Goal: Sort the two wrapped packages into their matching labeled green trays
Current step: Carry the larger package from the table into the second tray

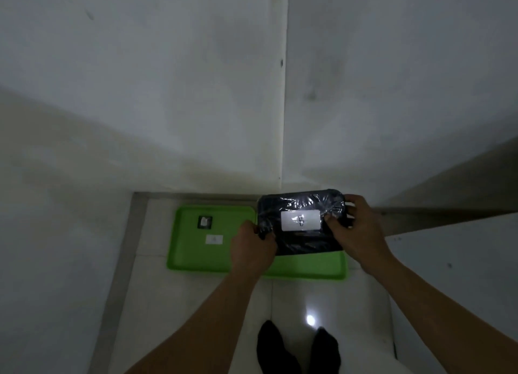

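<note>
dark plastic-wrapped package held in both hands above green trays on a tiled floor, in a wall corner.
from left: a green tray [193, 250] lies on the floor [157, 303], bearing a small dark square item [205, 222] and a white label [214, 239], its writing too small to read; the left hand [252, 250] pinches the package's left end; the package [302, 222], its white label [300, 220] reading "b", hangs over a second green tray [311, 270]; the right hand [354, 230] clasps its right end. two dark-socked feet [297, 348] stand below.
</note>
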